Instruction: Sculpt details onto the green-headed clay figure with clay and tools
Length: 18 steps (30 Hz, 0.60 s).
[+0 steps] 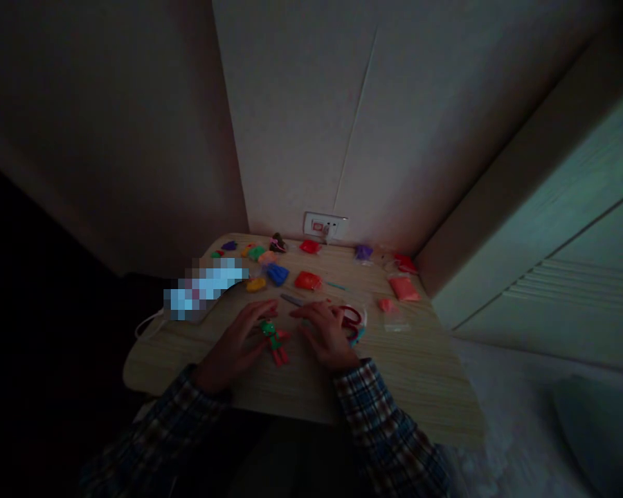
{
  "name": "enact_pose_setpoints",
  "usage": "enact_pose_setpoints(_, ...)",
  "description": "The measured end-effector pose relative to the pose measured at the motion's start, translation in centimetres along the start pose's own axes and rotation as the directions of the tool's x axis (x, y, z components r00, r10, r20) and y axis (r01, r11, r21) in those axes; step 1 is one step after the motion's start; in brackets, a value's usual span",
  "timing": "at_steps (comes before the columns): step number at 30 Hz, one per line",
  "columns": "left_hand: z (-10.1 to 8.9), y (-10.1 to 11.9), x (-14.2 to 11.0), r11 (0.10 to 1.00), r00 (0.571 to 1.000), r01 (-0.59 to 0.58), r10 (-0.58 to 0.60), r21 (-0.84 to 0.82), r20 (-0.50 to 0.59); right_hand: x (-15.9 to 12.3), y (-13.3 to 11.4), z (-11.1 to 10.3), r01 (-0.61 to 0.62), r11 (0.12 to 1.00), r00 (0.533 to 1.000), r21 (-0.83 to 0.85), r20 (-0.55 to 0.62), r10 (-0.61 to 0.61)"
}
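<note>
A small clay figure (pixel 276 344) with a green head and top and pinkish-orange arms and legs lies on the table between my hands. My left hand (pixel 237 342) is beside it on the left, fingers stretched forward and curved, the thumb close to the figure; whether it touches I cannot tell. On the other side, my right hand (pixel 325 335) rests with its fingers apart, holding nothing. Scissors with red handles (pixel 351 318) lie partly hidden under and behind my right hand, their blade (pixel 291 300) pointing left.
Along the back of the wooden table (pixel 415 373) are bags of clay: blue (pixel 277 274), orange-red (pixel 308 280), purple (pixel 363 252) and coral (pixel 405 288). A lit, pixelated device (pixel 205 289) with a white cable stands at left. A socket (pixel 326 225) is on the wall behind.
</note>
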<state>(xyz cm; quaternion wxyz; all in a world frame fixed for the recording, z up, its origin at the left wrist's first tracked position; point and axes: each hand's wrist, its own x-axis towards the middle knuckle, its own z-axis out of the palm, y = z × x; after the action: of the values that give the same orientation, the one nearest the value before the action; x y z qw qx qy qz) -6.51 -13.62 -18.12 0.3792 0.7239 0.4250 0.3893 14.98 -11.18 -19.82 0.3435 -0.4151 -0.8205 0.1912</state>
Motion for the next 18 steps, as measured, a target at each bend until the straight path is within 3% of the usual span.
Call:
enact_pose_setpoints(3,0.5,-0.4,0.1,0.999,1.0,0.004,-0.005,-0.04,-0.018,0.4,-0.8,1.0,0.025,1.0,0.984,-0.012,0.177,-0.023)
enact_pose_setpoints(8,0.5,-0.5,0.5,0.998,0.998,-0.044,0.046,0.039,-0.044,0.8,-1.2,2.2,-0.027,0.999,0.975,-0.034,0.219,0.034)
enact_pose_setpoints(12,-0.4,1.1,2.2,0.999,0.984,-0.042,0.043,0.012,-0.172,1.7,-0.1,0.0,-0.14,0.99,0.99,0.03,-0.002,0.14)
enact_pose_setpoints(18,-1.2,3.6,8.9,0.98,0.919,-0.107,0.032,-0.17,-0.392,5.9,5.7,-5.7,-0.321,0.947,0.898,0.03,-0.309,0.315)
